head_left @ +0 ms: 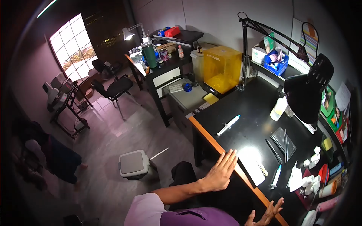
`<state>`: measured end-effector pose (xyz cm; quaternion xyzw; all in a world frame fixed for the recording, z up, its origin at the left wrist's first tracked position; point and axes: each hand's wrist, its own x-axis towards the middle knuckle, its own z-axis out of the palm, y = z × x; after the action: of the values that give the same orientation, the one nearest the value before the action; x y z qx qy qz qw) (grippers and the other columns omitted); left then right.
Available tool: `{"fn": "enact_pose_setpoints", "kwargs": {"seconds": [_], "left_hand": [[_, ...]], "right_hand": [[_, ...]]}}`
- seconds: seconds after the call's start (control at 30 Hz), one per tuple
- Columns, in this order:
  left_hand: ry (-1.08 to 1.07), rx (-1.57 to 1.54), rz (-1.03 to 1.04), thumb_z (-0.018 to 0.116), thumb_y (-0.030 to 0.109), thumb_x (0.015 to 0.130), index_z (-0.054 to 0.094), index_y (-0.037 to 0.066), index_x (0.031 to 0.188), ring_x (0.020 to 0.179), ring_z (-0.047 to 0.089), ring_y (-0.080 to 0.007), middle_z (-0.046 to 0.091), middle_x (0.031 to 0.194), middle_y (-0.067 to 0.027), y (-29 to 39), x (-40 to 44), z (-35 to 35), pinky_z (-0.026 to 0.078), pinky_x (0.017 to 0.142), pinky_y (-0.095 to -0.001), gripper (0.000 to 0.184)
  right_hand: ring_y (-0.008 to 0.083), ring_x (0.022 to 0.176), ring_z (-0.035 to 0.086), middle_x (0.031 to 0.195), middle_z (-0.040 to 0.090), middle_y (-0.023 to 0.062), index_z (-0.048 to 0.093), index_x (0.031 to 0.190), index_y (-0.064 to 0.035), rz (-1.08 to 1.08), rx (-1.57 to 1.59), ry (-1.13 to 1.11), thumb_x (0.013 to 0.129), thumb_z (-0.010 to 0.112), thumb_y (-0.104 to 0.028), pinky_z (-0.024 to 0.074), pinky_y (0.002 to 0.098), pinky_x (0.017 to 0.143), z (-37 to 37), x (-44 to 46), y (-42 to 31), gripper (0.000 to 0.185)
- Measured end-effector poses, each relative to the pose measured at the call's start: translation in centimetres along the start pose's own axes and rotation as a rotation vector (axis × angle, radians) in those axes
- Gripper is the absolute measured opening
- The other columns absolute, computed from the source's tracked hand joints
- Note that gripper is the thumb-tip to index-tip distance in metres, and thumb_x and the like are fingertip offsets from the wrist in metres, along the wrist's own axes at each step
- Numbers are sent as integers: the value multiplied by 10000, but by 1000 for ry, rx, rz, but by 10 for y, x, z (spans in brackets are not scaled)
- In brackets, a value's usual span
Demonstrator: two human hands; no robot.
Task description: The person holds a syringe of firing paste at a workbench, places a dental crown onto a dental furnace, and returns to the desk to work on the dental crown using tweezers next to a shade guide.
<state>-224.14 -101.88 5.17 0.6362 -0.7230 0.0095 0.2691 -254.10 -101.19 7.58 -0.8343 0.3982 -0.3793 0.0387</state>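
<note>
My left hand (220, 172) is stretched out with its fingers straight, at the orange-edged side of the black table, and holds nothing. Its fingertips come close to a brightly lit white spiral notepad (257, 171); whether they touch it, I cannot tell. At the bottom, my right hand (267, 214) is beside the same edge, partly cut off, fingers apart and nothing in them. A syringe with a blue tip (276, 177) lies beyond it. Another syringe (228, 125) lies farther up the table. A black pen (273, 150) rests by a dark flat case (283, 144).
A black lamp (307, 92) overhangs the table, near a pale bottle (278, 109). Small white bottles (311, 184) crowd the right side. A yellow Anycubic box (222, 69) stands behind. On the floor are a lidded bin (134, 164) and a chair (120, 88). Another person (56, 154) is at left.
</note>
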Motion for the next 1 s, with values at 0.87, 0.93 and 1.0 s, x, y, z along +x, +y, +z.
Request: {"fn": "enact_pose_setpoints", "kwargs": {"seconds": [0.87, 0.93, 1.0], "left_hand": [[285, -168, -96, 587, 33, 750, -68, -60, 1605, 1569, -94, -442, -109, 1681, -292, 63, -17, 61, -54, 1244, -588, 1082], [305, -172, -102, 580, 28, 749, -66, -60, 1606, 1570, -94, -438, -111, 1680, -292, 61, -17, 68, -59, 1245, -587, 1077], [359, -240, -108, 575, 23, 747, -52, -64, 1607, 1571, -94, -435, -112, 1679, -294, 71, -19, 61, -55, 1246, -588, 1068]], "right_hand": [[496, 1559, 47, 1689, 136, 262, 281, 1614, -49, 39, -333, -340, 914, 598, -493, -17, 748, 1154, 36, 9, 1, 888], [485, 1563, 45, 1687, 146, 262, 276, 1613, -35, 15, -245, -204, 893, 624, -449, -13, 776, 1134, 40, 9, 2, 900], [481, 1565, 43, 1686, 152, 262, 271, 1611, -23, 34, -98, 3, 881, 638, -429, -20, 798, 1115, 34, 13, -11, 912]]}}
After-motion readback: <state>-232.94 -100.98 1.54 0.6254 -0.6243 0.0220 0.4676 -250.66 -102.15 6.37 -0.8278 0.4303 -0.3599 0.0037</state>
